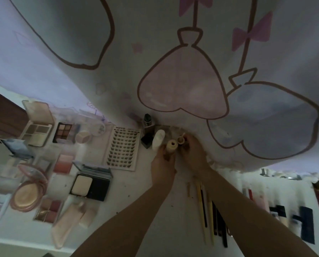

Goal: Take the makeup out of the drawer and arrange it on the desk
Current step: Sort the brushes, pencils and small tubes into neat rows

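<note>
My left hand (pixel 163 164) grips a beige foundation tube (pixel 171 146) upright at the back of the white desk (pixel 155 210). My right hand (pixel 194 151) pinches a smaller tan bottle (pixel 181 140) right beside it. A white bottle (pixel 158 140), a dark-capped glass bottle (pixel 147 120) and a black cube (pixel 147 142) stand just left of them. Open palettes (pixel 37 128), compacts (pixel 28 195) and a lash card (pixel 122 148) lie spread across the left half. Pencils and brushes (pixel 210 212) lie in a row under my right forearm.
A curtain printed with pink and blue hearts (pixel 182 86) hangs over the desk's back edge. At the right, an open drawer (pixel 284 216) holds dark and white tubes. A brown wooden piece (pixel 3 117) stands at the far left.
</note>
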Demonstrator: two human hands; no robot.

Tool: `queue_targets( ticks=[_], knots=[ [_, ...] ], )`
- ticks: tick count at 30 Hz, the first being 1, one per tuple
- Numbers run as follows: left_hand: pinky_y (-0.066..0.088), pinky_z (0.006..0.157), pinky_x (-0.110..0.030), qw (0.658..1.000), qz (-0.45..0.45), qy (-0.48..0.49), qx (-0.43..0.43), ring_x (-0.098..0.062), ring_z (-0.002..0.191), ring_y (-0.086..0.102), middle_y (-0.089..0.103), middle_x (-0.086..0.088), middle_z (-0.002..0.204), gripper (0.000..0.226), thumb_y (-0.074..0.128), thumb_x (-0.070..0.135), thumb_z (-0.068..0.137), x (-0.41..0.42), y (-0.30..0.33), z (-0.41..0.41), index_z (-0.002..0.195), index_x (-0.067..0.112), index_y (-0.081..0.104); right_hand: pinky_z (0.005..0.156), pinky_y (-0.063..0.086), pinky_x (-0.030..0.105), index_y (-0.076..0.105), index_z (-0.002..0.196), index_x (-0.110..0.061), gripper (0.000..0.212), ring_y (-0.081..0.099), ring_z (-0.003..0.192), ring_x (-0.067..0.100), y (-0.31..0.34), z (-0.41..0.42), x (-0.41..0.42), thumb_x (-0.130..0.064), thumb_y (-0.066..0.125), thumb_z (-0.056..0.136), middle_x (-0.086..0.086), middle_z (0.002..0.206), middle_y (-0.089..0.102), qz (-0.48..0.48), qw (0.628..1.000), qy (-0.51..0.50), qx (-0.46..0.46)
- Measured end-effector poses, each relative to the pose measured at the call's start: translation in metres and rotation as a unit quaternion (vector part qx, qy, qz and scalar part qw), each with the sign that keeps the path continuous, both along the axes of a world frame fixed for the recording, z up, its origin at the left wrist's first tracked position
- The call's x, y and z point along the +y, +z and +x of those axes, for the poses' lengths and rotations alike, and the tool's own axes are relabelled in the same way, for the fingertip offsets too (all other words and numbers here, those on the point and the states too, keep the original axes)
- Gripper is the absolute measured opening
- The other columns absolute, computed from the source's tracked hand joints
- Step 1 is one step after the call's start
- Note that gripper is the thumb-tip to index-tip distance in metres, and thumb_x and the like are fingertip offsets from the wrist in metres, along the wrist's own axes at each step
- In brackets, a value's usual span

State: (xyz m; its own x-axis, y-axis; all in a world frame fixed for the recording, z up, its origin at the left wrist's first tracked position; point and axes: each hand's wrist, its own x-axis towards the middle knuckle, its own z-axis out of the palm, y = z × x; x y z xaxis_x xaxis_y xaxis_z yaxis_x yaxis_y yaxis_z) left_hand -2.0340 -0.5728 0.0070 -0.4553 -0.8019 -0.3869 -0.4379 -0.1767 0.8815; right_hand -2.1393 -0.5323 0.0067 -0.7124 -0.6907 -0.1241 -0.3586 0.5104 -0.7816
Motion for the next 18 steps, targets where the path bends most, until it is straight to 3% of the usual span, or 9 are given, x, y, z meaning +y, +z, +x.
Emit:
queue_targets(
  ticks=[2,7,9,13,15,18],
  knots=[
    [0.040,0.041,-0.011,1.000,0.010,0.008,0.007,-0.020,0.063,0.061,0.063,-0.007,0.081,0.010,0.051,0.028,0.095,0.000,0.001,-0.003,0.102,0.035,0.051,0.087,0.046,0.038,0.057,0.092,-0.006,0.005,0.058,0.094,0.028,0.000,-0.002,-0.002,-0.004,0.056,0.088,0.015,0.096,0.063,-0.018,1.000,0.005,-0.001],
    [0.053,0.056,-0.029,0.998,-0.034,-0.048,-0.028,-0.027,0.068,0.063,0.063,-0.010,0.084,0.032,0.049,0.020,0.095,0.006,0.001,0.011,0.127,0.019,0.047,0.106,0.037,0.036,0.048,0.128,0.002,0.038,0.049,0.120,0.029,0.011,0.004,0.012,0.002,0.050,0.091,0.018,0.129,0.052,-0.008,0.998,0.006,-0.054],
    [0.053,0.055,-0.024,0.997,-0.021,-0.067,-0.043,-0.019,0.062,0.062,0.060,-0.004,0.084,0.038,0.050,0.022,0.095,0.011,0.002,0.024,0.132,0.016,0.045,0.107,0.037,0.035,0.043,0.135,-0.001,0.043,0.047,0.122,0.028,0.016,0.010,0.030,0.001,0.048,0.092,0.015,0.135,0.047,0.053,0.997,0.030,-0.054],
    [0.054,0.058,-0.035,0.973,-0.062,-0.194,-0.109,-0.017,0.059,0.060,0.056,0.004,0.073,0.019,0.050,0.034,0.094,0.032,0.001,0.048,0.101,0.017,0.049,0.090,0.041,0.020,0.062,0.116,-0.006,0.026,0.057,0.107,0.021,0.027,0.017,0.073,-0.006,0.048,0.093,0.010,0.118,0.060,0.147,0.988,0.048,-0.007],
    [0.048,0.059,-0.031,0.931,-0.108,-0.297,-0.182,-0.020,0.069,0.061,0.057,0.003,0.075,0.023,0.045,0.042,0.094,0.047,0.001,0.052,0.090,0.020,0.044,0.077,0.041,0.018,0.066,0.102,-0.010,0.019,0.058,0.090,0.016,0.032,0.026,0.091,-0.011,0.050,0.092,0.006,0.103,0.065,0.185,0.982,0.035,-0.013],
    [0.041,0.064,-0.030,0.865,-0.172,-0.396,-0.257,-0.025,0.085,0.061,0.062,-0.005,0.094,0.031,0.037,0.045,0.095,0.063,-0.003,0.049,0.095,0.016,0.047,0.063,0.038,0.019,0.063,0.090,-0.011,0.018,0.056,0.075,0.014,0.032,0.045,0.109,-0.019,0.047,0.093,0.003,0.083,0.063,0.258,0.965,0.024,0.033]
  ],
)
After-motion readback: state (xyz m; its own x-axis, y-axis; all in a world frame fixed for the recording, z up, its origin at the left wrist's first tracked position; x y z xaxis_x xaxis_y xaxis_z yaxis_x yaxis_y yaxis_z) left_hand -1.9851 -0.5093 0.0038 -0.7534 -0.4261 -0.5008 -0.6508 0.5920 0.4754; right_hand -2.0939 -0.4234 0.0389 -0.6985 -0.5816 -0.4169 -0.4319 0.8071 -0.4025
